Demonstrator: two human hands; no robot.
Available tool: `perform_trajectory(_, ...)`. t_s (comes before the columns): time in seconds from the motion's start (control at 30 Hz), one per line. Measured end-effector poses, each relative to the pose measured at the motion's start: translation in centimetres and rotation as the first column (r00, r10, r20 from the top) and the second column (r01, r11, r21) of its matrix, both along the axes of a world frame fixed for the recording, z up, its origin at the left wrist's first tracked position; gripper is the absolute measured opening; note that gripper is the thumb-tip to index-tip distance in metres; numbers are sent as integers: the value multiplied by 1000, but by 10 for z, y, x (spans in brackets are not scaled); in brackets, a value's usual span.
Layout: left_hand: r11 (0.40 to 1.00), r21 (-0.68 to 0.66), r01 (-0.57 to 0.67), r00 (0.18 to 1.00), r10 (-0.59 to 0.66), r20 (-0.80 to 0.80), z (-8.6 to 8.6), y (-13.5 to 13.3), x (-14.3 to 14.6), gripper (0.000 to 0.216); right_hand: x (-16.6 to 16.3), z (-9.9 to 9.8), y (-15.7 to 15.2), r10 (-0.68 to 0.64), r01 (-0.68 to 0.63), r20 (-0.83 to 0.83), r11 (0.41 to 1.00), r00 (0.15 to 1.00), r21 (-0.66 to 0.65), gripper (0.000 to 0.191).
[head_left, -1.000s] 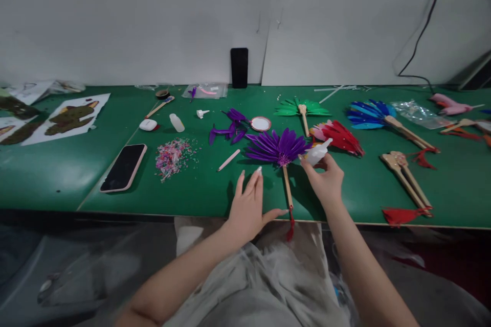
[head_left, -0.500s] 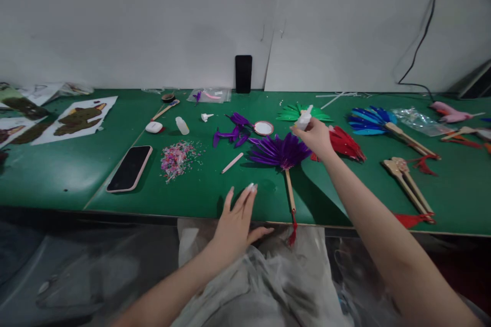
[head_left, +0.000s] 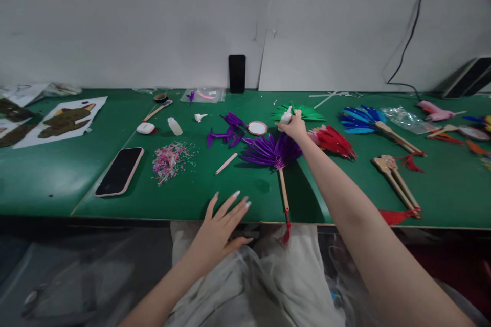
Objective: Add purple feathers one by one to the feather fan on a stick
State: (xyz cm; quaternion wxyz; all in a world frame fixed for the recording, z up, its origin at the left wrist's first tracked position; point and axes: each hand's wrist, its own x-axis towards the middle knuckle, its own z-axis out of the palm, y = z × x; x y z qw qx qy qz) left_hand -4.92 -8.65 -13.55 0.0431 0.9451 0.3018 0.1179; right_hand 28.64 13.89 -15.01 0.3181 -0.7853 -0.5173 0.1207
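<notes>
My right hand (head_left: 295, 126) reaches far across the green table (head_left: 192, 189), closed around a small white glue bottle (head_left: 286, 115) held just past the purple feather fan (head_left: 271, 151), near the round white lid (head_left: 257, 127) and the green feather fan (head_left: 303, 112). The purple fan lies flat, its wooden handle pointing toward me with a red tassel (head_left: 286, 227) hanging over the edge. My left hand (head_left: 222, 222) rests at the table's front edge with fingers spread, holding nothing.
A phone (head_left: 119, 164) lies at left beside a heap of coloured bits (head_left: 168, 156). Loose purple feathers (head_left: 226, 133), a pink stick (head_left: 227, 163), a red fan (head_left: 333, 140), a blue fan (head_left: 364, 117), wooden handles (head_left: 397, 181) and a small bottle (head_left: 175, 126) are scattered about. A black object (head_left: 237, 73) leans on the wall.
My right hand has carried the glue bottle from beside the purple fan's right side outward and leftward, beyond the fan. My left hand has slid back toward the table edge.
</notes>
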Motion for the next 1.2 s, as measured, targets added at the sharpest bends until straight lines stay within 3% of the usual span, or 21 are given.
perform_trajectory(0.1, 997, 29, 75, 997, -75, -4, 2, 1, 15, 62, -2, 1, -1, -15, 13, 27, 999, 1000, 48, 42)
perform_trajectory(0.3, 998, 26, 56, 998, -56, 2, -3, 20, 41, 73, -3, 23, -31, -63, 35, 127, 977, 990, 209, 71)
perform_trajectory(0.43, 998, 16, 64, 997, -65, 45, 2, 29, 39, 75, -15, 43, -88, -111, -46, 300, 880, 947, 472, 58)
perform_trajectory(0.53, 998, 3, 69, 993, -69, 92, 6, 32, 34, 70, -32, 48, -140, 0, -148, 285, 853, 958, 500, 36)
perform_trajectory(0.6, 997, -23, 72, 993, -69, 97, 7, 33, 35, 70, -44, 43, -170, 51, -172, 266, 874, 963, 455, 24)
perform_trajectory(0.67, 995, -57, 77, 994, -72, 86, 6, 34, 40, 71, -54, 36, -194, 57, -138, 225, 921, 973, 364, 23)
perform_trajectory(0.77, 994, -77, 73, 994, -65, 93, 6, 36, 44, 72, -61, 24, -217, 71, -121, 196, 959, 978, 258, 30)
perform_trajectory(0.9, 997, -41, 67, 990, -61, 130, 10, 38, 44, 71, -61, 12, -233, 128, -156, 315, 986, 940, 64, 50)
perform_trajectory(0.97, 996, -30, 84, 990, -79, 118, 10, 39, 46, 71, -63, 10, -236, 187, -172, 383, 982, 904, -74, 55)
perform_trajectory(1.07, 994, -31, 100, 988, -96, 121, 9, 39, 48, 68, -71, 10, -234, 285, -165, 430, 941, 857, -294, 47)
perform_trajectory(1.2, 998, -21, 51, 984, -47, 170, 8, 37, 43, 68, -83, 15, -225, 348, -177, 429, 904, 834, -388, 32)
